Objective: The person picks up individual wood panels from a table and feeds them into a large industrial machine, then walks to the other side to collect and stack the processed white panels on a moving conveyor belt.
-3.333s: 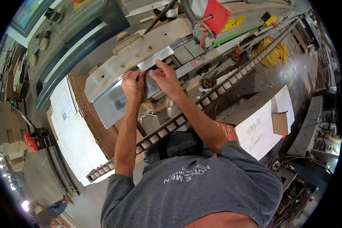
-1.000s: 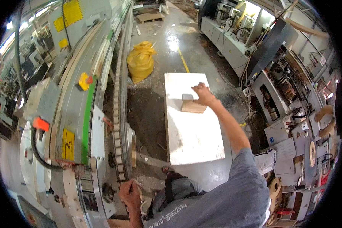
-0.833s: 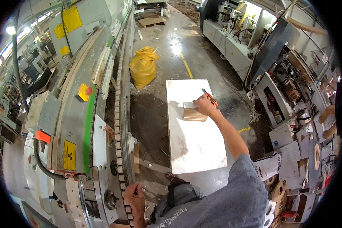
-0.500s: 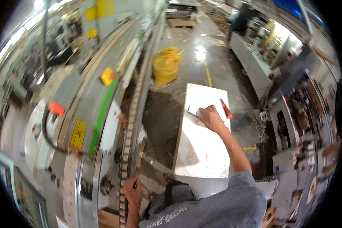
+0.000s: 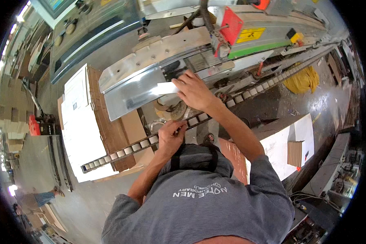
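My right hand (image 5: 195,92) is closed on a small white flat piece (image 5: 165,88), pinched at its right end. It is held over the shiny metal plate (image 5: 130,94) of the machine. Below and to the left, my left hand (image 5: 171,137) has its fingers curled together beside the roller rail (image 5: 150,140). Whatever those fingers hold, if anything, is hidden. The rail, lined with white rollers, runs diagonally between me and the machine.
Left of the machine is a stack of white-topped cardboard sheets (image 5: 78,118). A white board (image 5: 272,152) at the right bears a small stack of brown pieces (image 5: 294,153). Beyond lies a yellow sack (image 5: 303,79). A person (image 5: 32,201) is at the far lower left.
I have turned left from the white board to the machine. My right hand has left the board and is over the metal plate with the white piece. My left hand remains near the rail.
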A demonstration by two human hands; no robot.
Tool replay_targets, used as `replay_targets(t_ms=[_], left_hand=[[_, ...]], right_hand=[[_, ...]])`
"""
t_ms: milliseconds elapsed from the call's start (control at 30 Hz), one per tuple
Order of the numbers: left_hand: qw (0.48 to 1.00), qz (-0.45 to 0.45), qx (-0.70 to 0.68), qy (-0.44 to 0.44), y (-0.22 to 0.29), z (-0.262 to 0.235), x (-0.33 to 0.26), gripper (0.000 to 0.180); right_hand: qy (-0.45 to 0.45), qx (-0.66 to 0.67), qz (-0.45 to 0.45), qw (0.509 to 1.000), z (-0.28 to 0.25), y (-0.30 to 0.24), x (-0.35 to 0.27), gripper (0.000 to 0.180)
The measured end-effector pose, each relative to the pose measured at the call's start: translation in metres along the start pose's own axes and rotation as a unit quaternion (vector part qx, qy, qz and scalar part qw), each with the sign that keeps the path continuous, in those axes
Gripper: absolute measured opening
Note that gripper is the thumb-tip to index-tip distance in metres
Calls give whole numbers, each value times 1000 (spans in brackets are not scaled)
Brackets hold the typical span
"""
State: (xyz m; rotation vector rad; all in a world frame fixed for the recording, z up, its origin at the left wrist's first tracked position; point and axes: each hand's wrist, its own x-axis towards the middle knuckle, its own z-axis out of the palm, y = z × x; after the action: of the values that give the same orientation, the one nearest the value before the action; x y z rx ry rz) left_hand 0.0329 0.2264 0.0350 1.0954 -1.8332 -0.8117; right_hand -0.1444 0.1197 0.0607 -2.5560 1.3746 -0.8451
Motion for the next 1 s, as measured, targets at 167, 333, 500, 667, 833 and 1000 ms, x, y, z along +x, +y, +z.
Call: replay_targets(t_ms=[167,333,500,667,833,1000], left_hand=[[996,-70,-6,56,-15,-52,-17,13],[990,-95,58,81,-34,-87,3,15],[982,-52,113,143,-94,-104,62,15],[978,-9,163,127,-106,-104,118,25],[966,1,238,99,-124,-91,144,27],[962,35,234,140,-134,-77,152,25]], right_hand=[[-27,-75,-50,996,76,15,61,47],[151,-86,53,983,75,-9,76,34],[156,225,251,928,90,-31,40,35],[208,292,307,881,117,-32,41,44],[268,184,248,912,130,-27,49,48],[254,204,269,906,124,-28,48,51]])
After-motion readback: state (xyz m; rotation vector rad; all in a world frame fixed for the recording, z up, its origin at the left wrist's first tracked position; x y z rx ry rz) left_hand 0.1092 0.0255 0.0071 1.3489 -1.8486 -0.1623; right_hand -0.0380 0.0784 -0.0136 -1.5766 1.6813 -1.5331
